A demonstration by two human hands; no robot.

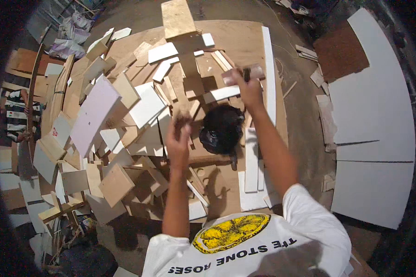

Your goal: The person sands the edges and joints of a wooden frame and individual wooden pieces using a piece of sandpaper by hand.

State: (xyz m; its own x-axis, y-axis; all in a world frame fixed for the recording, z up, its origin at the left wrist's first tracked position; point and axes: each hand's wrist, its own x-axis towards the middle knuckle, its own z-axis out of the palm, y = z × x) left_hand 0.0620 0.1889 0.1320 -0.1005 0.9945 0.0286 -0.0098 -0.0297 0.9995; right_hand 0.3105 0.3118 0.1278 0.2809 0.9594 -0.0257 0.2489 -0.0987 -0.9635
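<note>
My right hand [250,94] is raised over the right part of a cluttered wooden worktable [226,34], closed on a small dark object [246,75] that I cannot make out, with a pale smear of motion around it. Below it lies a white strip [221,93] across other boards. My left hand [179,135] is farther left and lower, blurred, fingers apart, with nothing visible in it. Between my hands sits a glossy black bundle [221,127], its nature unclear. Above them a plywood piece [177,18] tops a narrow upright stack.
Loose wood offcuts and boards [94,113] crowd the left half. A long white strip [268,69] runs along the right edge, and large white panels [370,115] stand beyond it. A person in striped clothing [17,115] is at the far left. Pale sacks [74,34] lie behind.
</note>
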